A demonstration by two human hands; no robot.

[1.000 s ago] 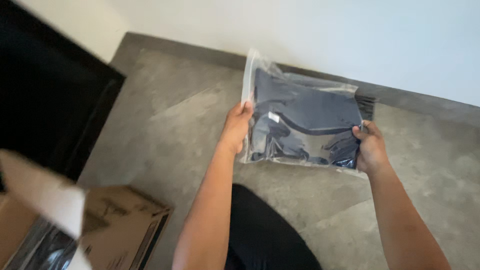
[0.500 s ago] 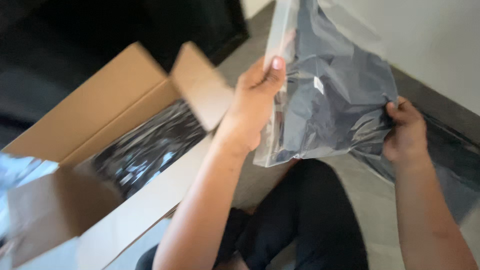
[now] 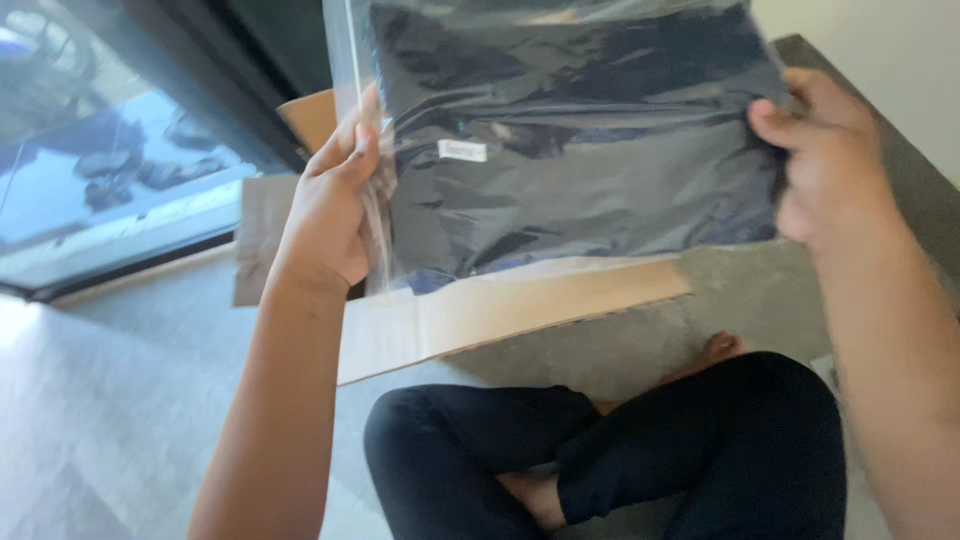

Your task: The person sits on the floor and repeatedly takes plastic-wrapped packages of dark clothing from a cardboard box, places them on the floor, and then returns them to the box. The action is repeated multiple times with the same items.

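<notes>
Both hands hold a clear plastic bag w/ dark folded garment [image 3: 570, 140] up in the air, above an open brown cardboard box [image 3: 500, 310]. Left hand [image 3: 330, 205] fingers closed on the bag's left edge; right hand [image 3: 830, 165] pinches its right edge. Looks like the lowering-into-box step; next move probably needs the bag levelled over the opening. Vs 0.5 s ago: bag now flatter, over the box rather than right of it.

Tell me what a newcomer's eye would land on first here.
First, the clear plastic bag of folded dark clothing, held up at the top centre by the left hand and right hand at its side edges. Behind and below it lies an open cardboard box, with the person's crossed legs in dark trousers on the grey floor.
</notes>
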